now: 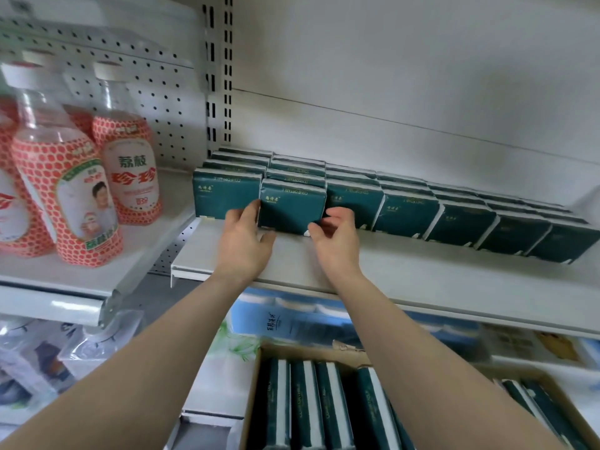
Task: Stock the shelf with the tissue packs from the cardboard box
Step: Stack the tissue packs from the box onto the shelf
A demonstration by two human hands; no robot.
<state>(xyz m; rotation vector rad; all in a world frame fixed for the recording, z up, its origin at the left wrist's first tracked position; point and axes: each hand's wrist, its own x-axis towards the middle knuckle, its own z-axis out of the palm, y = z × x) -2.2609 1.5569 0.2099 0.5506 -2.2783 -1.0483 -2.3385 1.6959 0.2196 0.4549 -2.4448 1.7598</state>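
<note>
A dark green tissue pack point(292, 206) stands upright on the white shelf point(406, 271), second from the left in the front row. My left hand point(245, 241) grips its left edge and my right hand point(336, 237) grips its right lower corner. Several more green tissue packs point(461, 222) stand in rows to the right and behind it, and one point(224, 193) stands at the far left. Below the shelf, the open cardboard box point(256, 384) holds several more tissue packs point(324, 407) on edge.
Red-patterned drink bottles point(65, 190) stand on the adjoining shelf at the left. A slotted upright post point(220, 76) divides the two shelves. Blue-wrapped goods point(292, 323) lie on the shelf underneath, and plastic bags point(48, 362) at lower left.
</note>
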